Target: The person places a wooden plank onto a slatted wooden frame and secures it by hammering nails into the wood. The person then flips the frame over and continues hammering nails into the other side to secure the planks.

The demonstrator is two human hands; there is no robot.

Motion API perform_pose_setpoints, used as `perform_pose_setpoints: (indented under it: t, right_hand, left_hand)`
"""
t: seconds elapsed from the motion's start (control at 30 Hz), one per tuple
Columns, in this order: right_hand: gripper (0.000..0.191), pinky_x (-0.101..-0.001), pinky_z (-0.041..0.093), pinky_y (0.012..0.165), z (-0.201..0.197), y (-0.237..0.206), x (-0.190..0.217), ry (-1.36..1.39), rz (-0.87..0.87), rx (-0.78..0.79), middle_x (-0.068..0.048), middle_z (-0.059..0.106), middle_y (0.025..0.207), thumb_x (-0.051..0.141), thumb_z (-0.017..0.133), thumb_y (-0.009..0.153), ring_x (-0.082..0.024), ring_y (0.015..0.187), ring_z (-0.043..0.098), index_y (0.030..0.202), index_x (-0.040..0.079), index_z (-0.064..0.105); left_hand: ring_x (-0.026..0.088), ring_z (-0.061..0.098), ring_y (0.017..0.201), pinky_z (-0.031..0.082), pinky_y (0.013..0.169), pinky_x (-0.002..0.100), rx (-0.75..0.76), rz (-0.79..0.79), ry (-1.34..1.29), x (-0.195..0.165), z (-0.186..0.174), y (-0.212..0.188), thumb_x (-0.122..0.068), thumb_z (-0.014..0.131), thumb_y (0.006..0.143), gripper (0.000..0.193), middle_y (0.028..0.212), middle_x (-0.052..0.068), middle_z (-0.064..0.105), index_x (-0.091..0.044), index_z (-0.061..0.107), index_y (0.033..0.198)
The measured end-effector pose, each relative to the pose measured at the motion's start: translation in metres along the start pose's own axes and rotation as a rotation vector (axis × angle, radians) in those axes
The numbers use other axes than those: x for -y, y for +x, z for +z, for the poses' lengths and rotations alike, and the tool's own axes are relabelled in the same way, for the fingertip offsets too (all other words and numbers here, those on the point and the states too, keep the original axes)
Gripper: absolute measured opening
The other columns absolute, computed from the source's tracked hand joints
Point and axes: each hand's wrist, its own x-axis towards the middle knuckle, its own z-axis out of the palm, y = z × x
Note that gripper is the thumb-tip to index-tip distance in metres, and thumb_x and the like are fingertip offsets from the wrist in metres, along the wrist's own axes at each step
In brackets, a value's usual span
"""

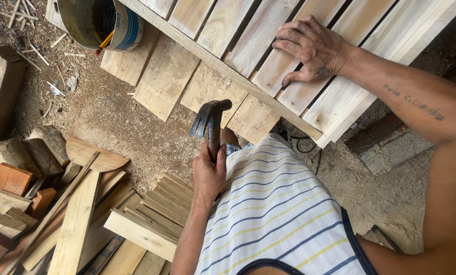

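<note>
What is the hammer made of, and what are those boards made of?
The claw hammer head looks like dark, dull metal, a bit worn; its handle is mostly hidden in the left hand, so I cannot tell. The slatted boards under the right hand look like pale, bare, unpainted wood, with grain lines and rough sawn ends.

One hammer (211, 122), one bucket (102, 21), two hands, one slatted wooden panel (248, 56).

Likely woodworking yard: sawdust floor (116, 117), timber offcuts (60, 214).
</note>
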Motion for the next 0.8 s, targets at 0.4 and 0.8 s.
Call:
perform_pose_setpoints:
  t: [0.4,0.8]
  right_hand:
    - [0.1,-0.0435,0.039,0.111,0.008,-0.004,0.001,0.127,0.079,0.011,-0.01,0.057,0.138,0.086,0.064,0.07,-0.023,0.132,0.044,0.134,0.009,0.065]
    - [0.098,-0.0452,0.037,0.112,0.007,-0.009,-0.001,0.143,0.121,0.046,-0.01,0.057,0.142,0.085,0.062,0.073,-0.024,0.136,0.043,0.139,0.012,0.061]
  left_hand:
    - [0.032,0.068,0.058,0.052,0.052,0.042,0.06,0.348,-0.009,-0.043,-0.01,-0.002,-0.023,0.068,0.102,0.025,0.067,0.016,0.067,-0.002,0.055,0.109]
    - [0.038,0.07,0.072,0.058,0.063,0.044,-0.078,0.92,-0.008,-0.078,-0.003,0.004,-0.017,0.055,0.108,0.014,0.088,0.024,0.07,-0.008,0.055,0.119]
